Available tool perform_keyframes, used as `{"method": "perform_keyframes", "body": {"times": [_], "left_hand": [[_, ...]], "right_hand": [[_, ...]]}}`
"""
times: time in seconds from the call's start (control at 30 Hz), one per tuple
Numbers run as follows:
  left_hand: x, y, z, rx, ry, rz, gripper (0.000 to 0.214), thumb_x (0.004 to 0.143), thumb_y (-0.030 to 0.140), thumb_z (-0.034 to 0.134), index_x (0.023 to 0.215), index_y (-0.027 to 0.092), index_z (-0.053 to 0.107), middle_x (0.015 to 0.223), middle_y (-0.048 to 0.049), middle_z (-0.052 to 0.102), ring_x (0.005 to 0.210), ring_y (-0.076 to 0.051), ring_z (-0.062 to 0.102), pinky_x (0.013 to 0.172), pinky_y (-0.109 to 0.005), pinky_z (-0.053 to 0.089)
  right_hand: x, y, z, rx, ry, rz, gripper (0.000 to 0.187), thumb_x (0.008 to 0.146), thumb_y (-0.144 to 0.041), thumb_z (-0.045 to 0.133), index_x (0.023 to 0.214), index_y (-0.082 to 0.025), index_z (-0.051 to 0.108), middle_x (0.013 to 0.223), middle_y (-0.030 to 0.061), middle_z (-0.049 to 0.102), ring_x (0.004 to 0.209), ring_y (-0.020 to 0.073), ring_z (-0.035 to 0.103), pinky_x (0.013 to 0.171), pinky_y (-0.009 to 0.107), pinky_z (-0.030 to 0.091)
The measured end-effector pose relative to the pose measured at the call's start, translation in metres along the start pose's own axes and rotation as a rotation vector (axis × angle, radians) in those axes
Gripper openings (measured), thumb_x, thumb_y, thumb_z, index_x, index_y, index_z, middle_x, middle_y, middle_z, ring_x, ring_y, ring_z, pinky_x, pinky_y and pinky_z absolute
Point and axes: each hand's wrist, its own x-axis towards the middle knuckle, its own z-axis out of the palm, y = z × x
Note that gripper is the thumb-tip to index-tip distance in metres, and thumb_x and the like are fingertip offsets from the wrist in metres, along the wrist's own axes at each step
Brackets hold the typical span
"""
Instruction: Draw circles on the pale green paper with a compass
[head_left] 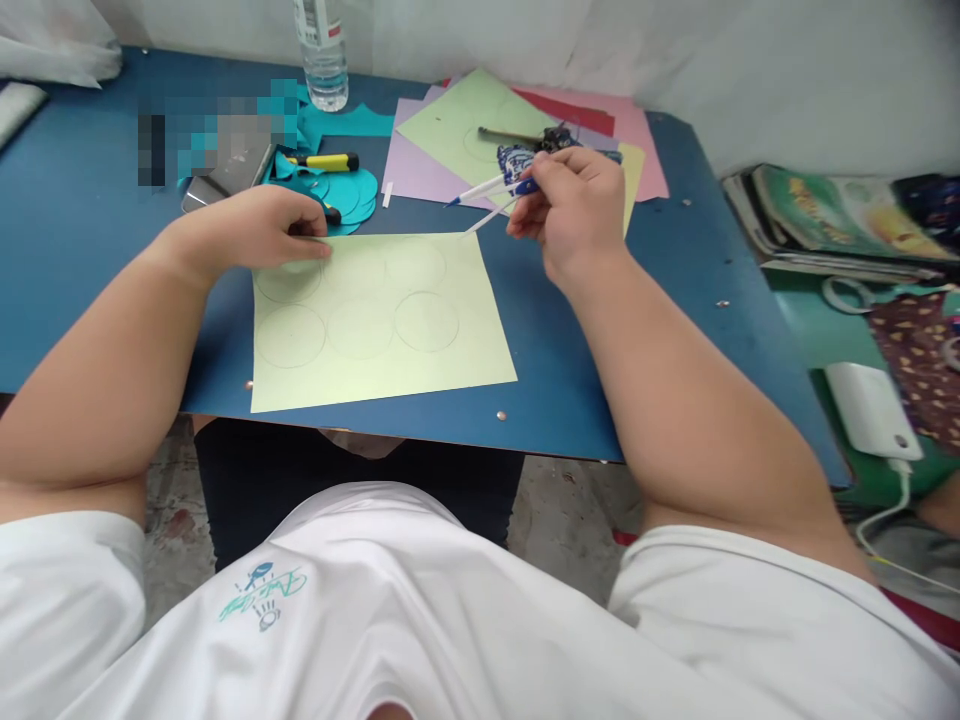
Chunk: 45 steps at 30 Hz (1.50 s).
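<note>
A pale yellow-green sheet of paper [360, 375] lies near the table's front edge, with several faint pencil circles drawn on it. My left hand [262, 228] is closed at the sheet's upper left edge, thumb on top and fingers curled at the border. Above the sheet's upper right corner, my right hand [574, 205] pinches a white and blue drawing compass [491, 192]. The compass legs point left, slightly spread; one tip is close to the paper's corner, and I cannot tell whether it touches. Cut turquoise paper circles [352, 195] lie just beyond my left hand.
A yellow and black cutter [326, 162] and a dark phone-like object [232, 170] lie behind my left hand. A water bottle [326, 70] stands at the back. Coloured sheets [420, 165] are stacked behind the compass. To the right are magazines [847, 225] and a white power bank [870, 410] with a cable.
</note>
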Motion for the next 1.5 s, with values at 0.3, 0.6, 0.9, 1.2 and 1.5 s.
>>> {"method": "perform_keyframes", "body": {"times": [0.3,0.6,0.9,1.2,1.5], "left_hand": [[-0.004,0.009,0.005,-0.404,0.139,-0.007,0.012,0.111,0.023,0.087,0.104,0.013,0.084,0.091,-0.0038,0.069,0.103,-0.021,0.065,0.124,-0.045,0.061],[0.011,0.005,0.016,-0.662,0.433,-0.267,0.033,0.119,0.036,0.087,0.14,0.013,0.077,0.122,-0.0119,0.082,0.125,-0.03,0.081,0.127,-0.057,0.067],[0.011,0.018,0.04,-0.834,0.402,-0.267,0.057,0.107,0.016,0.092,0.161,0.021,0.074,0.119,-0.0093,0.086,0.114,-0.029,0.087,0.119,-0.057,0.076],[0.015,0.041,0.059,-0.827,0.514,-0.19,0.039,0.097,0.023,0.088,0.135,0.014,0.092,0.141,-0.0174,0.092,0.142,-0.038,0.088,0.133,-0.053,0.072],[0.041,0.067,0.065,-0.862,0.402,-0.187,0.06,0.088,0.013,0.095,0.147,0.014,0.089,0.14,-0.0171,0.091,0.137,-0.036,0.091,0.132,-0.055,0.076]], "right_hand": [[0.067,0.044,-0.057,-0.039,0.031,0.064,0.084,0.084,-0.093,0.092,0.088,-0.035,0.031,0.065,-0.0072,0.064,0.08,0.0204,0.064,0.074,0.036,0.046],[0.081,0.053,-0.066,-0.122,-0.133,-0.064,0.106,0.086,-0.093,0.093,0.092,-0.032,0.006,0.055,-0.0093,0.034,0.077,0.022,0.05,0.076,0.037,0.043],[0.068,0.054,-0.044,-0.138,0.115,0.029,0.07,0.101,-0.073,0.096,0.087,-0.032,0.04,0.071,-0.005,0.06,0.082,0.0204,0.066,0.075,0.033,0.058],[0.046,0.031,-0.016,-0.216,0.343,0.13,0.028,0.094,-0.016,0.083,0.102,-0.03,0.061,0.094,0.0027,0.078,0.093,0.0253,0.089,0.089,0.039,0.081],[0.054,0.038,-0.026,-0.466,0.289,0.028,0.021,0.094,-0.02,0.081,0.11,-0.027,0.07,0.104,0.0088,0.08,0.096,0.032,0.089,0.091,0.053,0.082]]}}
